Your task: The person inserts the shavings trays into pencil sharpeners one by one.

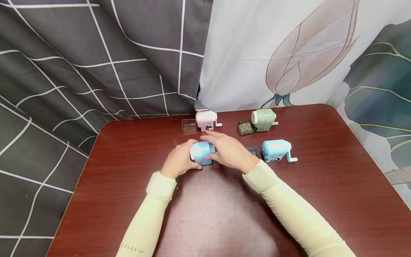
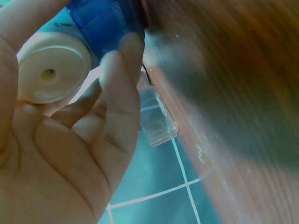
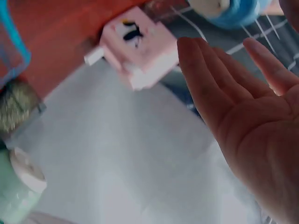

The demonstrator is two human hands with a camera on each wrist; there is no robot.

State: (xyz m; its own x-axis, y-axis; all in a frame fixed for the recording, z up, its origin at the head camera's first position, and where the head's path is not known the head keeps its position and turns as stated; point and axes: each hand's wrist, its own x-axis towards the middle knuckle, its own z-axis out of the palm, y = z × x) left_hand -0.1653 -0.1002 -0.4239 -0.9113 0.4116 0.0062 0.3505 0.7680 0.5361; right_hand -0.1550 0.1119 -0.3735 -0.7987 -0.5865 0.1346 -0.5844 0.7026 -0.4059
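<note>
A blue pencil sharpener [image 1: 201, 152] with a white round front [image 2: 51, 67] stands at the middle of the red-brown table [image 1: 208, 214]. My left hand [image 1: 184, 157] grips it from the left, and in the left wrist view the fingers [image 2: 119, 79] curl round its body. My right hand [image 1: 223, 144] lies over the sharpener's right side with straight fingers. The right wrist view shows that palm [image 3: 243, 102] flat and holding nothing, with the blue sharpener [image 3: 233, 11] beyond the fingertips.
At the table's back stand a pink sharpener [image 1: 207, 120] with a clear drawer [image 1: 189, 125] beside it, and a green sharpener [image 1: 264, 119] beside a drawer of shavings [image 1: 245, 127]. A light-blue sharpener [image 1: 276, 150] with a crank stands right of my right hand. Curtains hang behind.
</note>
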